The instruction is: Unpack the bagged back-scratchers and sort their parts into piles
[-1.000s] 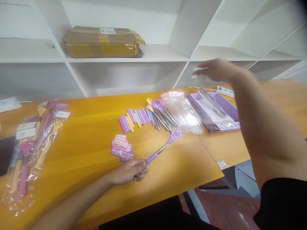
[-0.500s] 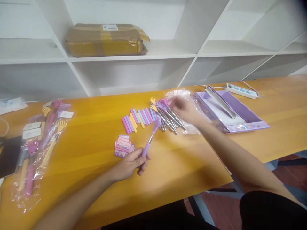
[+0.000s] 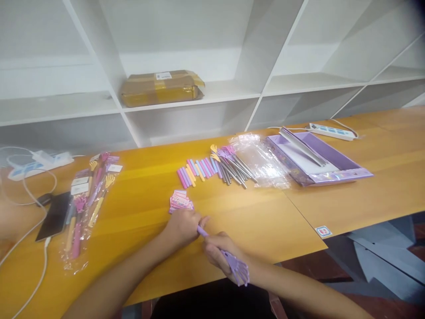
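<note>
Both hands hold one purple back scratcher [image 3: 238, 269] low over the table's front part. Its hand-shaped head points down and right, toward my body. My left hand [image 3: 183, 224] is closed round the purple handle end. My right hand [image 3: 219, 251] wraps the shaft just behind the head, hiding most of it. Beyond my left hand is a small stack of printed cards [image 3: 180, 202]. Farther back lie short coloured handle tubes [image 3: 198, 170] in a row. Beside them are several metal-shafted back scratchers [image 3: 232, 166] with yellow, pink and purple heads, without coloured handles.
Bagged back scratchers [image 3: 98, 206] lie at left, near a phone [image 3: 55, 217], cables and a power strip [image 3: 43, 166]. Clear plastic bags [image 3: 262, 161] and an open purple box [image 3: 341, 178] are at right. Another power strip [image 3: 334, 131] lies behind. A taped carton [image 3: 161, 91] sits on the shelf.
My right hand has come back from the metal-shafted pile and gripped a back scratcher near its head. The purple head in my hands now points toward me instead of away. The view has shifted.
</note>
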The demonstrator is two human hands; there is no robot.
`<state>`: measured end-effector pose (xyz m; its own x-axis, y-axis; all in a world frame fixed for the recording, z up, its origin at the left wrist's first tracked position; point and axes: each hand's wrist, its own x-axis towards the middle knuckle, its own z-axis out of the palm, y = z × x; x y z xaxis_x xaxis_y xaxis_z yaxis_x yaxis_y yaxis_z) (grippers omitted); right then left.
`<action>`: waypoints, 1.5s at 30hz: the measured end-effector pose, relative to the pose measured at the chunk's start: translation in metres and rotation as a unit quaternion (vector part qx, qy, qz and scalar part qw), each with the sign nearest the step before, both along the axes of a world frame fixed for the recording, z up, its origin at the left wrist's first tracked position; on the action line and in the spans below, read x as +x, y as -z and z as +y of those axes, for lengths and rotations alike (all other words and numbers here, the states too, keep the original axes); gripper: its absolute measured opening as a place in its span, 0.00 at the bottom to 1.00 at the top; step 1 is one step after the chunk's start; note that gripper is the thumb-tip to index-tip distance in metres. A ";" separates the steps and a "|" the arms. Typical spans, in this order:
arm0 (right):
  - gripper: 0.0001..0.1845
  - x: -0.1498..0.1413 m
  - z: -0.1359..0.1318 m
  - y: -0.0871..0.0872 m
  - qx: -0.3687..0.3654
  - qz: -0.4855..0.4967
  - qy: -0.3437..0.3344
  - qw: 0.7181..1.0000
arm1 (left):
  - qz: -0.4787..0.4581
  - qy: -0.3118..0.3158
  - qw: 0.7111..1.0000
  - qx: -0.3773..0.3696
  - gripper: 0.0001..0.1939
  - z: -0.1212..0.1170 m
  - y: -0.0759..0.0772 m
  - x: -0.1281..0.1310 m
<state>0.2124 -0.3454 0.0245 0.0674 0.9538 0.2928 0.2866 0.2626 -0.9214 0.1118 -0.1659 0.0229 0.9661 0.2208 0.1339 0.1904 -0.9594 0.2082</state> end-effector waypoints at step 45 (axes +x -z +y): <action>0.33 -0.017 0.027 -0.014 0.221 -0.282 -0.005 0.934 | -0.093 0.130 0.987 0.005 0.25 0.038 -0.025 0.005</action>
